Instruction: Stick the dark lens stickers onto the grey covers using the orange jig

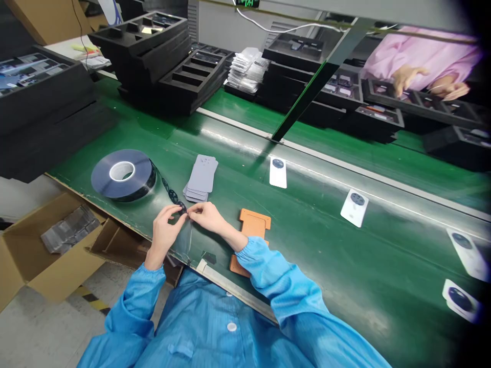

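We're watching the black strip (173, 196), which runs from the roll (103, 176) to our hands. Our left hand (164, 226) pinches its end; our right hand (209, 217) is narrowed at its edge, though we can't tell if it grips. Looks like a peeling step to us, calling next for a steady, clean lift. Just beyond, grey plates (205, 176); rightward, the orange jig (253, 221), then 4 white plates (353, 212) along the tabletop (303, 240).
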Demonstrator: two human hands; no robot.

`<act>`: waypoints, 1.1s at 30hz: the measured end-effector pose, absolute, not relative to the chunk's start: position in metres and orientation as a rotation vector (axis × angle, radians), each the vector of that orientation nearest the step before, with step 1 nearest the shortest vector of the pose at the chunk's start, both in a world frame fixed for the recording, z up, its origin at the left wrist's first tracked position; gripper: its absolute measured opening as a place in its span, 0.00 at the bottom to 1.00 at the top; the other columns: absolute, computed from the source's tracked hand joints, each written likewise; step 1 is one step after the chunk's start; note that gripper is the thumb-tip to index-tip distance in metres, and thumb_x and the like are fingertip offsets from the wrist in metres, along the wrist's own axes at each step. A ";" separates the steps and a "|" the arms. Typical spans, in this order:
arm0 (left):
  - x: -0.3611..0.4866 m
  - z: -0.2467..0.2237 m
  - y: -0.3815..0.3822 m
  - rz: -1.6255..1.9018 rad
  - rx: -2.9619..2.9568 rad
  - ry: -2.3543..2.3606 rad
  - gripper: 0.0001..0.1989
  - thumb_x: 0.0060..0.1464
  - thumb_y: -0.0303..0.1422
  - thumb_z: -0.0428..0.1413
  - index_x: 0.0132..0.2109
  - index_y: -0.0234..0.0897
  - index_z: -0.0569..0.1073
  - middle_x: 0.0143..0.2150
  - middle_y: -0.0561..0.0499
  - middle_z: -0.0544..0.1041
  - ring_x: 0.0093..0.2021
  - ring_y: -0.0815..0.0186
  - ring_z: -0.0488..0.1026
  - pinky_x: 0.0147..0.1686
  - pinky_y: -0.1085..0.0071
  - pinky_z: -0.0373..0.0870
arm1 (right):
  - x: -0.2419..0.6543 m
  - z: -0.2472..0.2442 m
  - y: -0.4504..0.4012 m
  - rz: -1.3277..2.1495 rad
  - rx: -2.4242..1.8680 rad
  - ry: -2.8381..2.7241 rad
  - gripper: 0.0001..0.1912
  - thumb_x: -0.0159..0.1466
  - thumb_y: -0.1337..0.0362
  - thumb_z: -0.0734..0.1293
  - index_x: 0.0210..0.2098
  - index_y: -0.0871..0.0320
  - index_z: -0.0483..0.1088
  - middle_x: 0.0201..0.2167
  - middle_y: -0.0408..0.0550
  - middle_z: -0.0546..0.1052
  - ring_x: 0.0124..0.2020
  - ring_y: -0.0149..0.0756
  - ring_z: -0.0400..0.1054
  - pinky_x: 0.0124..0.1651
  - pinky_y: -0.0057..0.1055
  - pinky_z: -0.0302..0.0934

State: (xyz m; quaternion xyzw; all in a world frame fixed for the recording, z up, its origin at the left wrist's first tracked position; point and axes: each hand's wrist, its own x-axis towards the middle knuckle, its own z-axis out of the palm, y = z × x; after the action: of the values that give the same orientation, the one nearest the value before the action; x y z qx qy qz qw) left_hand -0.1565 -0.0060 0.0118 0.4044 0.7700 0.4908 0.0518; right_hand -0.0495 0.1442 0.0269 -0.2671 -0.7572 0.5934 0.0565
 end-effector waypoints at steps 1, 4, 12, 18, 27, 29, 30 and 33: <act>-0.153 0.013 -0.007 1.482 1.248 2.340 0.13 0.61 0.39 0.62 0.49 0.39 0.82 0.52 0.42 0.82 0.52 0.57 0.79 0.45 0.65 0.77 | -0.049 0.026 0.145 1.798 -0.781 -2.297 0.11 0.62 0.69 0.67 0.39 0.59 0.83 0.33 0.47 0.84 0.35 0.37 0.78 0.44 0.31 0.70; -0.146 0.013 -0.008 1.490 1.213 2.349 0.14 0.61 0.40 0.62 0.50 0.39 0.82 0.54 0.42 0.82 0.53 0.56 0.79 0.48 0.61 0.78 | -0.048 0.023 0.145 1.848 -0.714 -2.263 0.15 0.63 0.71 0.65 0.44 0.60 0.82 0.34 0.48 0.84 0.35 0.36 0.78 0.46 0.32 0.71; -0.149 0.013 -0.009 1.538 1.142 2.313 0.12 0.63 0.39 0.59 0.47 0.39 0.83 0.52 0.43 0.84 0.52 0.57 0.81 0.55 0.59 0.77 | -0.051 0.017 0.142 1.984 -0.610 -2.137 0.16 0.63 0.74 0.63 0.47 0.63 0.79 0.36 0.48 0.82 0.32 0.31 0.75 0.42 0.30 0.70; -0.160 0.011 -0.013 1.752 0.722 2.386 0.13 0.59 0.40 0.60 0.42 0.34 0.80 0.40 0.43 0.84 0.41 0.58 0.83 0.45 0.62 0.80 | -0.050 0.018 0.142 1.959 -0.627 -2.155 0.19 0.63 0.75 0.62 0.50 0.63 0.78 0.37 0.48 0.82 0.34 0.31 0.76 0.44 0.30 0.70; -0.148 0.052 -0.022 1.882 0.471 1.994 0.15 0.57 0.42 0.64 0.43 0.35 0.76 0.33 0.48 0.83 0.29 0.58 0.84 0.27 0.69 0.78 | -0.023 0.034 0.149 1.659 -0.681 -2.213 0.18 0.66 0.61 0.70 0.53 0.63 0.79 0.42 0.51 0.83 0.39 0.34 0.75 0.47 0.32 0.68; -0.131 0.056 -0.013 1.772 0.548 1.937 0.17 0.57 0.44 0.64 0.43 0.34 0.77 0.33 0.47 0.84 0.28 0.59 0.84 0.27 0.69 0.78 | -0.006 0.044 0.153 1.680 -0.727 -2.108 0.18 0.67 0.57 0.69 0.51 0.62 0.80 0.42 0.51 0.84 0.40 0.35 0.76 0.47 0.32 0.68; -0.122 0.056 -0.008 1.717 0.577 1.912 0.17 0.57 0.44 0.65 0.44 0.34 0.78 0.34 0.46 0.84 0.28 0.59 0.83 0.26 0.69 0.78 | 0.005 0.048 0.156 1.725 -0.751 -2.040 0.19 0.68 0.55 0.68 0.50 0.61 0.81 0.41 0.51 0.84 0.39 0.35 0.76 0.46 0.32 0.69; -0.092 0.051 0.012 1.569 0.637 1.837 0.19 0.56 0.45 0.65 0.44 0.32 0.80 0.35 0.44 0.85 0.29 0.59 0.84 0.26 0.70 0.77 | 0.046 0.052 0.161 1.838 -0.856 -1.818 0.21 0.66 0.50 0.69 0.46 0.61 0.82 0.34 0.49 0.83 0.33 0.35 0.76 0.40 0.33 0.70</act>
State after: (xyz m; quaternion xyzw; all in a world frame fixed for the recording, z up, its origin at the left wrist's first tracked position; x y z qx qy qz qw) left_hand -0.0915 0.0120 0.0506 0.2420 0.6974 0.5959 0.3160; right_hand 0.0455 0.1606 0.0524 -0.3074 -0.6529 0.6604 0.2077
